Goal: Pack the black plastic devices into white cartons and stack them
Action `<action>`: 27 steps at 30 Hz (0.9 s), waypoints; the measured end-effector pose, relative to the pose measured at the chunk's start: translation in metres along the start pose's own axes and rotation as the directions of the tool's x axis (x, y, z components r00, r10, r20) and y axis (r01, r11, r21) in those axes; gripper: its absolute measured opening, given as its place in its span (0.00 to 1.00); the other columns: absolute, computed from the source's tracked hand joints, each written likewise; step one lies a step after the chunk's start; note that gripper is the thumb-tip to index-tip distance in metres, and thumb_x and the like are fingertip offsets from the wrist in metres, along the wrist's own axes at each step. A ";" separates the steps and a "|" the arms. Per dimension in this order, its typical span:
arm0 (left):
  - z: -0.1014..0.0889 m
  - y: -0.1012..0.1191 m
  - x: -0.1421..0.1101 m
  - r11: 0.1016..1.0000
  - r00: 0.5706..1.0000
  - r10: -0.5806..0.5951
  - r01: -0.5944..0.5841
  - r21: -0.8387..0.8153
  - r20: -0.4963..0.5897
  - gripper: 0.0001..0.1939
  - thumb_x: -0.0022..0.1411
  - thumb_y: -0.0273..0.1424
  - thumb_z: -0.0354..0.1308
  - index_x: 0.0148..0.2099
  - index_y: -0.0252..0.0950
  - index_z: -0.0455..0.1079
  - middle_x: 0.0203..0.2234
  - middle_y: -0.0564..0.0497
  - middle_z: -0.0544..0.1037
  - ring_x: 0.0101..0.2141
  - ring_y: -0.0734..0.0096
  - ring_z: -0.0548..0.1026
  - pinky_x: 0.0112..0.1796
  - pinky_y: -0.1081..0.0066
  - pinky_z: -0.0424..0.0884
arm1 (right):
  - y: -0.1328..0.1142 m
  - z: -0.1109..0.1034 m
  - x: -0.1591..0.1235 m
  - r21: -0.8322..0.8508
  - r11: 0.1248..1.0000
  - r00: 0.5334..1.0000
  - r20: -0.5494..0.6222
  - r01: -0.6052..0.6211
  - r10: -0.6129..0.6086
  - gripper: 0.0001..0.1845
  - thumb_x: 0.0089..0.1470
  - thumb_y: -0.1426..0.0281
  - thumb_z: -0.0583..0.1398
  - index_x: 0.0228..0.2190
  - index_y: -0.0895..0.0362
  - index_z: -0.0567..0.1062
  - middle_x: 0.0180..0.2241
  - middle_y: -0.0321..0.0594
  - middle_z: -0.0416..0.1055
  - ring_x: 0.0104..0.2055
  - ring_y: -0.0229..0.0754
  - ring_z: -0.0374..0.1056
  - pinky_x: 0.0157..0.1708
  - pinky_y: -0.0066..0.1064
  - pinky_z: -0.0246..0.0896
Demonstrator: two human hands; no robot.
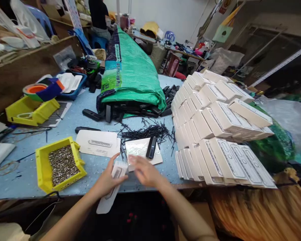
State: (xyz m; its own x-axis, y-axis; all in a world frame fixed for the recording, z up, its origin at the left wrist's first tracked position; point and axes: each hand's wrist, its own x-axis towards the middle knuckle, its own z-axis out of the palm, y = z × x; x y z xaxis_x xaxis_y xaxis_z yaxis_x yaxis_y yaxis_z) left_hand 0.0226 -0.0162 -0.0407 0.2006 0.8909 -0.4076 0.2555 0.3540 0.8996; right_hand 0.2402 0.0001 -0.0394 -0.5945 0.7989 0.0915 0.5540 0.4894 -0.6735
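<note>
Here, in the head view, we saw the left hand (107, 180) closed around a long white carton (112, 187), its fingers wrapped over the upper end while the lower end hung past the near edge of the blue table (20, 180). The right hand (146, 171) was blurred, fingers spread and loosely open, holding nothing we could make out; it hovered just beside the carton's top and over a flat white card (140, 149). A slim black device (152, 147) lay on that card, just beyond the right hand. Behind it we noted a scatter of thin black ties (146, 130). Left of the hands, a yellow bin (59, 164) held small metal parts, and a flat unfolded carton (97, 143) lay between the bin and the card. To the right, finished white boxes (220, 134) were stacked in slanted rows. Farther back lay a green woven sack (130, 67) with more black devices (130, 110) spilling from under it.
</note>
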 end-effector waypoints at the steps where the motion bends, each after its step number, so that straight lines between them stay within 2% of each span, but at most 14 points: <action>1: -0.006 -0.003 0.003 0.991 0.999 -0.047 0.044 -0.124 -0.021 0.52 0.48 0.38 0.66 0.68 0.42 0.40 0.38 0.47 0.77 0.35 0.58 0.77 0.39 0.62 0.72 | 0.018 -0.014 0.001 -0.169 0.984 0.997 0.038 -0.065 0.072 0.34 0.55 0.79 0.53 0.61 0.50 0.59 0.65 0.39 0.49 0.67 0.46 0.46 0.65 0.47 0.45; 4: -0.025 -0.011 0.008 0.826 0.989 -0.150 0.132 -0.547 0.013 0.45 0.53 0.37 0.64 0.67 0.48 0.44 0.43 0.46 0.76 0.40 0.56 0.77 0.38 0.61 0.74 | 0.058 -0.051 0.002 -0.401 0.905 0.984 0.036 -0.145 0.174 0.32 0.48 0.87 0.53 0.52 0.51 0.71 0.66 0.39 0.47 0.69 0.53 0.38 0.65 0.58 0.34; 6: -0.032 -0.013 0.009 0.680 0.979 -0.201 0.118 -0.724 -0.029 0.34 0.57 0.33 0.60 0.64 0.47 0.53 0.45 0.46 0.76 0.40 0.58 0.78 0.37 0.63 0.75 | 0.063 -0.060 0.002 -0.290 0.949 0.992 -0.023 -0.126 0.125 0.23 0.50 0.84 0.56 0.45 0.54 0.73 0.60 0.43 0.59 0.65 0.52 0.51 0.64 0.55 0.41; 8: -0.029 -0.011 0.010 0.571 0.949 -0.279 0.041 -0.820 -0.147 0.24 0.62 0.31 0.55 0.60 0.42 0.60 0.45 0.45 0.76 0.38 0.63 0.78 0.35 0.65 0.76 | 0.047 -0.053 0.001 -0.003 0.993 0.965 -0.236 -0.119 0.115 0.17 0.52 0.75 0.61 0.44 0.55 0.70 0.50 0.45 0.69 0.55 0.47 0.65 0.58 0.47 0.58; 11: -0.009 -0.004 0.011 0.446 0.885 -0.400 -0.039 -0.894 -0.238 0.16 0.67 0.33 0.50 0.55 0.39 0.65 0.44 0.45 0.77 0.36 0.65 0.78 0.34 0.65 0.78 | 0.007 -0.022 0.003 0.424 0.905 0.796 -0.563 0.048 0.222 0.22 0.51 0.61 0.64 0.45 0.54 0.64 0.38 0.42 0.72 0.40 0.42 0.72 0.42 0.37 0.70; 15: 0.018 0.001 0.006 0.394 0.915 -0.392 0.069 -0.917 -0.100 0.14 0.66 0.34 0.51 0.51 0.34 0.66 0.40 0.43 0.78 0.37 0.66 0.78 0.40 0.64 0.77 | -0.026 0.014 0.018 0.445 0.876 0.644 -0.729 0.188 0.232 0.27 0.43 0.58 0.69 0.39 0.54 0.64 0.45 0.45 0.69 0.48 0.45 0.70 0.47 0.38 0.69; 17: 0.017 -0.005 0.002 0.511 0.944 -0.326 0.224 -0.830 0.054 0.18 0.65 0.39 0.52 0.52 0.33 0.65 0.41 0.41 0.77 0.39 0.61 0.78 0.44 0.58 0.76 | -0.028 0.018 0.020 0.508 0.846 0.631 -0.712 0.161 0.308 0.28 0.44 0.59 0.69 0.41 0.54 0.63 0.46 0.46 0.68 0.46 0.43 0.70 0.44 0.35 0.70; 18: 0.013 -0.010 0.000 0.633 0.954 -0.294 0.240 -0.736 0.058 0.22 0.63 0.43 0.53 0.52 0.33 0.65 0.42 0.40 0.77 0.41 0.58 0.78 0.45 0.54 0.74 | -0.027 0.017 0.019 0.559 0.816 0.639 -0.683 0.145 0.354 0.28 0.46 0.60 0.68 0.43 0.54 0.62 0.44 0.45 0.70 0.43 0.41 0.72 0.41 0.32 0.71; 20: 0.003 -0.021 -0.002 0.913 0.981 -0.127 0.058 -0.405 -0.144 0.33 0.53 0.50 0.61 0.54 0.33 0.62 0.48 0.37 0.73 0.47 0.49 0.74 0.48 0.48 0.71 | -0.029 0.014 0.011 0.601 0.786 0.658 -0.652 0.146 0.377 0.28 0.49 0.62 0.67 0.47 0.53 0.60 0.39 0.41 0.72 0.37 0.38 0.72 0.37 0.28 0.71; 21: -0.001 -0.025 -0.003 0.982 0.962 0.044 -0.091 -0.165 -0.268 0.40 0.46 0.50 0.66 0.55 0.34 0.61 0.51 0.36 0.71 0.51 0.45 0.71 0.50 0.46 0.69 | -0.030 0.014 0.007 0.584 0.794 0.660 -0.666 0.172 0.347 0.29 0.49 0.62 0.67 0.48 0.52 0.60 0.39 0.41 0.72 0.37 0.37 0.72 0.36 0.27 0.71; 22: -0.004 -0.028 -0.004 0.974 0.920 0.225 -0.212 0.076 -0.321 0.45 0.40 0.49 0.69 0.57 0.34 0.60 0.54 0.36 0.69 0.53 0.43 0.69 0.51 0.47 0.68 | -0.032 0.013 0.004 0.552 0.808 0.672 -0.680 0.206 0.293 0.29 0.49 0.63 0.66 0.49 0.51 0.60 0.40 0.40 0.72 0.38 0.37 0.72 0.37 0.27 0.71; 24: -0.002 -0.029 -0.006 0.858 0.880 0.430 -0.329 0.393 -0.201 0.46 0.40 0.43 0.71 0.59 0.37 0.58 0.52 0.39 0.71 0.50 0.46 0.72 0.48 0.52 0.71 | -0.029 0.011 0.001 0.461 0.852 0.760 -0.638 0.249 0.122 0.27 0.50 0.62 0.66 0.49 0.50 0.63 0.42 0.41 0.72 0.41 0.39 0.72 0.40 0.29 0.70; 26: 0.006 -0.028 -0.008 0.794 0.897 0.440 -0.363 0.487 -0.050 0.36 0.50 0.39 0.64 0.59 0.39 0.56 0.44 0.44 0.76 0.40 0.56 0.78 0.38 0.62 0.75 | -0.012 0.002 0.005 0.361 0.912 0.848 -0.530 0.197 0.026 0.20 0.54 0.60 0.62 0.47 0.52 0.68 0.41 0.41 0.72 0.43 0.41 0.71 0.42 0.31 0.69; 27: 0.009 -0.027 -0.008 0.787 0.895 0.444 -0.365 0.497 -0.045 0.33 0.53 0.37 0.61 0.59 0.39 0.55 0.41 0.47 0.77 0.35 0.60 0.79 0.34 0.65 0.75 | 0.002 -0.005 0.008 0.292 0.951 0.864 -0.500 0.099 0.064 0.16 0.58 0.60 0.58 0.46 0.53 0.70 0.40 0.42 0.73 0.43 0.41 0.71 0.43 0.33 0.69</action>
State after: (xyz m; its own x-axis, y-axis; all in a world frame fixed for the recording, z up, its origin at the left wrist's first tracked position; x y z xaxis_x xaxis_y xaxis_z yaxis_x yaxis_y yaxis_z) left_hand 0.0227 -0.0358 -0.0633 0.2505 0.9672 0.0415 0.5982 -0.1884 0.7789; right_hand 0.2397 0.0095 -0.0365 -0.1868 0.8961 0.4027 0.2982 0.4423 -0.8458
